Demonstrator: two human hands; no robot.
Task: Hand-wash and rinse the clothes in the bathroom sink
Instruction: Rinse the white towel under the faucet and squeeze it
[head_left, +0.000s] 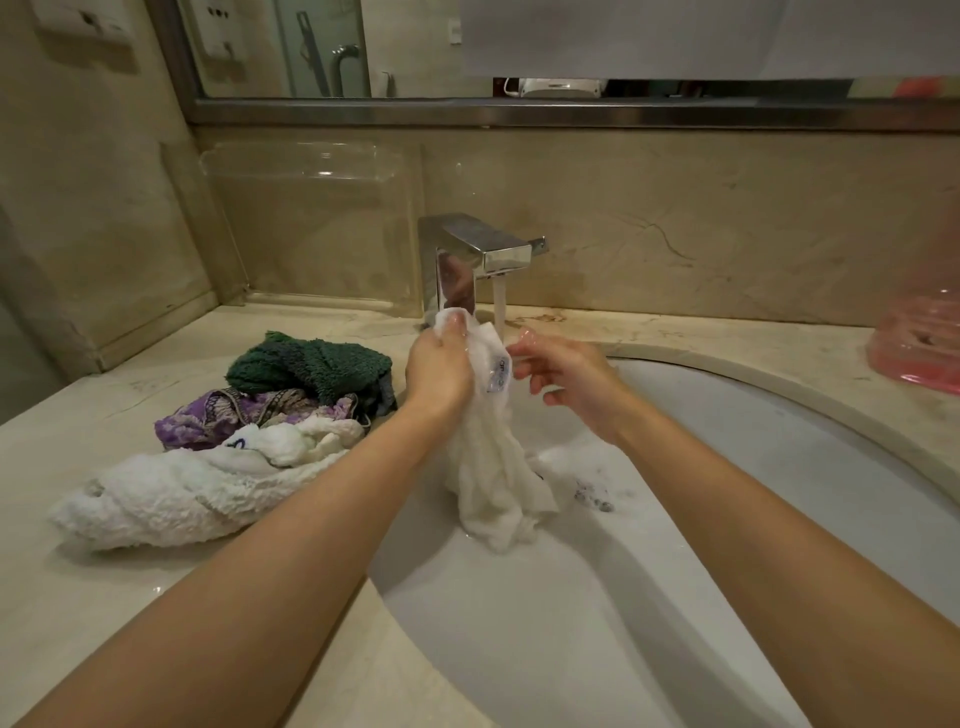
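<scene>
One white cloth under the tap, a pile seemingly waiting.

The left hand (439, 364) grips the top of a wet white cloth (493, 467), which hangs into the sink (779, 415) beside the running faucet (480, 254); the right hand (566, 374) hovers just beside it, fingers (524, 358) loosely spread and holding nothing. On the worktop (156, 597) lie a green towel (306, 364), a purple garment (218, 415) and a white towel (182, 488), so most of the washing probably remains.

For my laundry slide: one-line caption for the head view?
Left hand grips a white cloth under the running faucet, right hand open beside it.
</scene>
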